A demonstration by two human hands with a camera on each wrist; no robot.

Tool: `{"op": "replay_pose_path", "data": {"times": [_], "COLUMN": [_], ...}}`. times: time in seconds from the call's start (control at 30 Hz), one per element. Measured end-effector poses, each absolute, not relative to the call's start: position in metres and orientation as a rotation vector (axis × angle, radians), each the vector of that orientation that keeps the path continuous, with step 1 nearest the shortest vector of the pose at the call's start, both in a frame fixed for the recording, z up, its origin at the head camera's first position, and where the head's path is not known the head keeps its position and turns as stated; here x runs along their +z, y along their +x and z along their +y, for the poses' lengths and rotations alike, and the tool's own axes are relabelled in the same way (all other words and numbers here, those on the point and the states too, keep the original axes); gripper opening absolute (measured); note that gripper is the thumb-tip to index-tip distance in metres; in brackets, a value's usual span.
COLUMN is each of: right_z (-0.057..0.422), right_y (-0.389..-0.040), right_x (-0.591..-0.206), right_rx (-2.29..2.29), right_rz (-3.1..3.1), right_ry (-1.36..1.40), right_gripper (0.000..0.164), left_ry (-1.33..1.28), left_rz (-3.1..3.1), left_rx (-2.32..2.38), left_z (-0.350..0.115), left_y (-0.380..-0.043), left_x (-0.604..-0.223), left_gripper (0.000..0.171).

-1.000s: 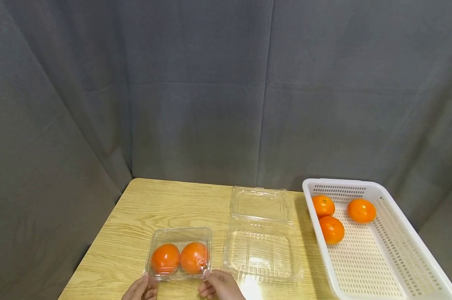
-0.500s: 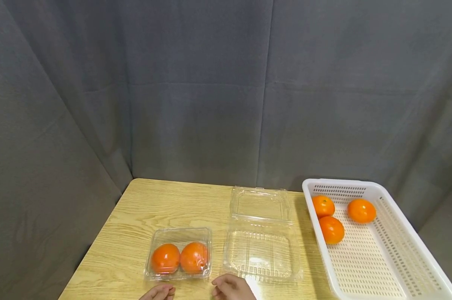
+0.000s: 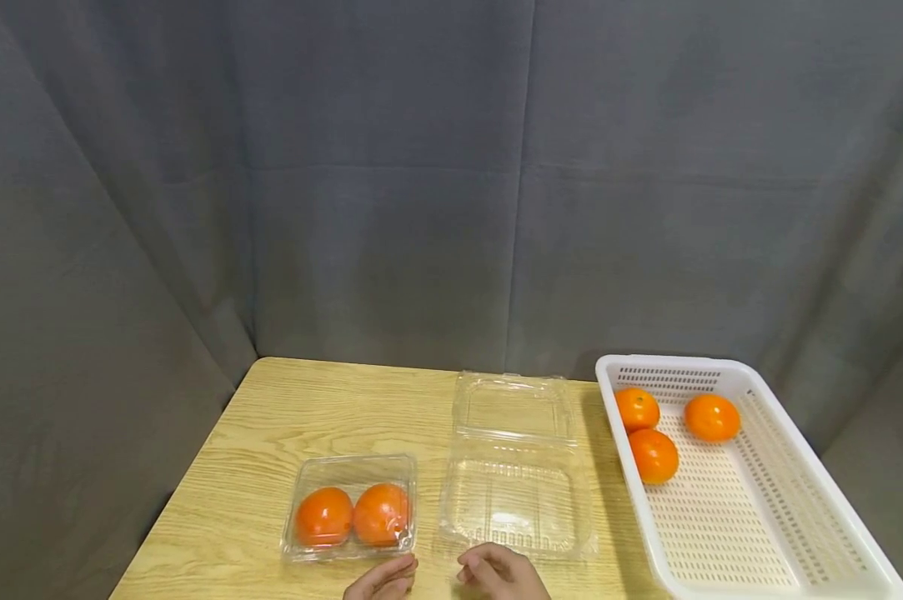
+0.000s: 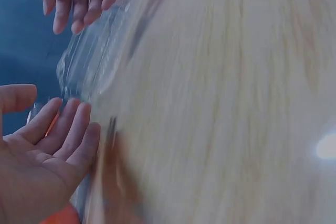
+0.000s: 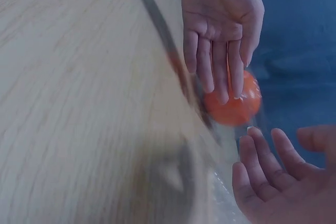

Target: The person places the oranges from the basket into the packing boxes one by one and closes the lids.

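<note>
A clear plastic clamshell box (image 3: pixel 349 473), lid down, stands at the left with two orange fruits (image 3: pixel 379 515) inside. Close in front of its right corner is my left hand (image 3: pixel 382 578), fingers relaxed and holding nothing. To the right lies a second clamshell (image 3: pixel 519 500), spread open with its lid flat at the back. My right hand (image 3: pixel 505 572) overlaps its front edge in the head view, also without anything in it. Both wrist views show the palms facing with fingers loosely extended, the left hand (image 4: pixel 50 156) and the right hand (image 5: pixel 289 177) apart.
A white perforated basket (image 3: pixel 804 467) on the right holds three orange fruits (image 3: pixel 712 418). The wooden table (image 3: pixel 331 408) carries everything, and a grey curtain (image 3: pixel 376 208) hangs behind it.
Both hands have let go of the filled clamshell's front corners and moved right, the left hand farther. The filled clamshell stays closed; the head view has shifted slightly.
</note>
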State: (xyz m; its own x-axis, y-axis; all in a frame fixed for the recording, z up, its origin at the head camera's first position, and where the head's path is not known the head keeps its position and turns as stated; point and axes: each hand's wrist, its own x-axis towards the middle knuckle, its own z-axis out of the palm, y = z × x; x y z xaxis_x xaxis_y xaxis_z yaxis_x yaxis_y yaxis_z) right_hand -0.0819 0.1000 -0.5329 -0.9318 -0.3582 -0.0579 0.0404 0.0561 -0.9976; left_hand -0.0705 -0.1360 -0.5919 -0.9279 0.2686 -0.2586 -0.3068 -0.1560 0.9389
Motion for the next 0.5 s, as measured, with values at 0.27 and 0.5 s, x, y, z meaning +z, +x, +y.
{"op": "replay_pose_path", "data": {"times": [0.27,0.5], "right_z": [0.12,0.132], "right_y": [-0.076,-0.073], "right_x": [-0.529,-0.528], "right_rx": [-1.929,-1.987], "right_rz": [2.125,2.196], "right_ry": [-0.232,-0.193], "right_gripper": [0.038,0.035], "left_ry": [0.086,0.115], "left_rz": [1.801,1.88], "left_rx": [2.088,2.09], "left_z": [-0.104,-0.088], "left_y": [-0.075,-0.076], "left_x": [-0.583,-0.576], "left_gripper": [0.068,0.075]}}
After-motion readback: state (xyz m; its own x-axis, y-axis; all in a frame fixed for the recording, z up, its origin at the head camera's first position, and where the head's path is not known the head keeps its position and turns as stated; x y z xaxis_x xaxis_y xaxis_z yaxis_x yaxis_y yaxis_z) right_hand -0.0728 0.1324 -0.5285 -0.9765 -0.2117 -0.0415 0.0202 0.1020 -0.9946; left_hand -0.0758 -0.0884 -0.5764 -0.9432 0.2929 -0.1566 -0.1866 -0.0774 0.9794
